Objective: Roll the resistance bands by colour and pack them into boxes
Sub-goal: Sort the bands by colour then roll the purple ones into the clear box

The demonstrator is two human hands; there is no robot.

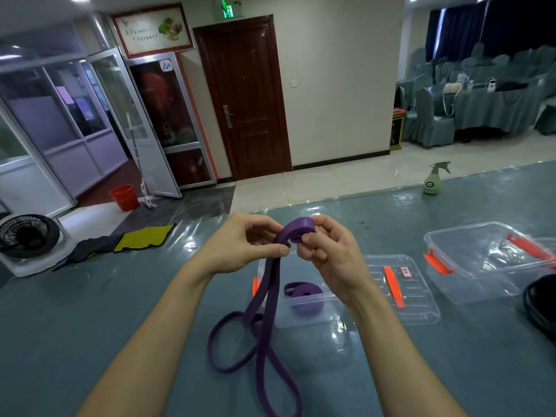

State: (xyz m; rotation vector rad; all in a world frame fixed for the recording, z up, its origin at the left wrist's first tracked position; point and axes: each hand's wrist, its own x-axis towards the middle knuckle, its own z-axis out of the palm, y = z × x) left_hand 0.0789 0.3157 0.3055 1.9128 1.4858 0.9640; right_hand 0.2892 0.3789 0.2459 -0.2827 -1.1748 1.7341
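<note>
Between your two raised hands, above the table, the top end of a purple resistance band (296,228) is bent into a small, loose coil. Your right hand (325,251) curls its fingers round that coil and pinches it. Your left hand (240,245) pinches the strap just below it, thumb against fingers. From there the band hangs down and lies in long loops on the table close to you.

It looks like a flat rubber strap, light, soft and springy, more grippy than slippery. It will probably spring open if you let go, so hold the coil by its flat sides and feed the strap with the other hand.

Below your hands stands a clear box (301,322) with one rolled purple band (304,296) inside. A clear lid (421,296) lies to its right, then a second clear box (481,260) with orange latches. Something black and coiled, perhaps more bands, shows at the right edge.

The table (120,311) has a grey-blue cover under glossy clear sheeting, and a spray bottle (434,179) stands at its far edge. Beyond are a pale tiled floor, a dark wooden door (243,97), glass partitions, a red bucket (123,197) and a fan (27,236).
</note>
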